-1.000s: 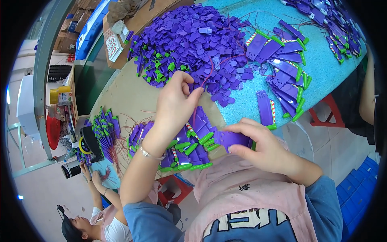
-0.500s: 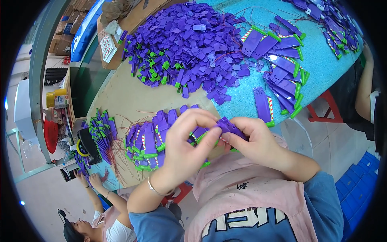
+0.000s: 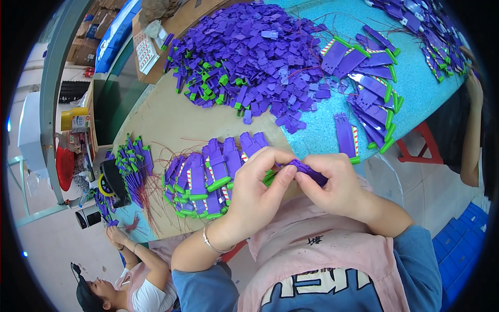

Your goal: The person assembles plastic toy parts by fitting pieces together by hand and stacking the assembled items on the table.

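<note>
Both my hands pinch a small purple plastic part (image 3: 310, 172) in front of my apron, above the table's near edge. My left hand (image 3: 260, 182) grips its left end between thumb and fingers, and my right hand (image 3: 335, 182) is closed round the right end. Much of the part is hidden by my fingers. Beside my left hand lies a group of purple pieces (image 3: 215, 161) with green ends, striped strips and thin red wires. One more such piece (image 3: 344, 136) lies on the blue surface, just beyond my right hand.
A big heap of purple parts (image 3: 249, 57), some green-tipped, covers the far middle of the table (image 3: 161, 109). Fanned green-ended pieces (image 3: 371, 96) lie to the right. A co-worker (image 3: 140, 281) sits at the left; another person's arm (image 3: 472, 119) is at the right, near a red stool (image 3: 429, 143).
The purple part has tilted and sunk deeper between my fingers, and my hands have shifted slightly. The co-worker at the left has brought both hands together.
</note>
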A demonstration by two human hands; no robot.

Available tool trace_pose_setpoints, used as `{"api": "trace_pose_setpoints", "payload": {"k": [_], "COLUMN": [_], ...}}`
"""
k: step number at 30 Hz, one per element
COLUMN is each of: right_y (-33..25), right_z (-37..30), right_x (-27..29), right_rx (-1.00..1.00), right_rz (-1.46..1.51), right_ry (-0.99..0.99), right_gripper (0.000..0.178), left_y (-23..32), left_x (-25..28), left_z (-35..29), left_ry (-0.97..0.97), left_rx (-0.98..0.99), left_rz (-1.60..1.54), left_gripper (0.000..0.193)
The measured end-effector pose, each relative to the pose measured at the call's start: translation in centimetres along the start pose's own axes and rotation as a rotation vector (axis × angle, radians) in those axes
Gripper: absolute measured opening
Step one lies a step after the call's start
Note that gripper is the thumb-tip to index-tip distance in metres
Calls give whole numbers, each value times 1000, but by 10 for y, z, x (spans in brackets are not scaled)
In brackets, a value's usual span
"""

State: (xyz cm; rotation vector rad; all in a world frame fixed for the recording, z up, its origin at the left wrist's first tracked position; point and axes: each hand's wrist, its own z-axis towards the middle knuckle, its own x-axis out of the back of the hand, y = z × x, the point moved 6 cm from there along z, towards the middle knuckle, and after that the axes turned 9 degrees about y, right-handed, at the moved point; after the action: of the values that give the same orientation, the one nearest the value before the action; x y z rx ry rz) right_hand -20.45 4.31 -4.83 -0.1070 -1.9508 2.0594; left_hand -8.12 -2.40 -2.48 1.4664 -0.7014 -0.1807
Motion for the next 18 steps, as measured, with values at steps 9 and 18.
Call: {"api": "trace_pose_setpoints", "payload": {"k": [9, 18], "right_y": [-12, 8], "right_z": [1, -9], "right_x": [27, 53], "right_rx": [154, 27], "right_rz": [-165, -698], "right_ry": [35, 286], "right_gripper": [23, 77], "left_y": [-8, -24], "left_x": [38, 54], "left_z": [23, 85], "left_ry": [79, 235], "left_rx": [126, -291], "left_rz": [257, 840], "left_gripper": [16, 15]}}
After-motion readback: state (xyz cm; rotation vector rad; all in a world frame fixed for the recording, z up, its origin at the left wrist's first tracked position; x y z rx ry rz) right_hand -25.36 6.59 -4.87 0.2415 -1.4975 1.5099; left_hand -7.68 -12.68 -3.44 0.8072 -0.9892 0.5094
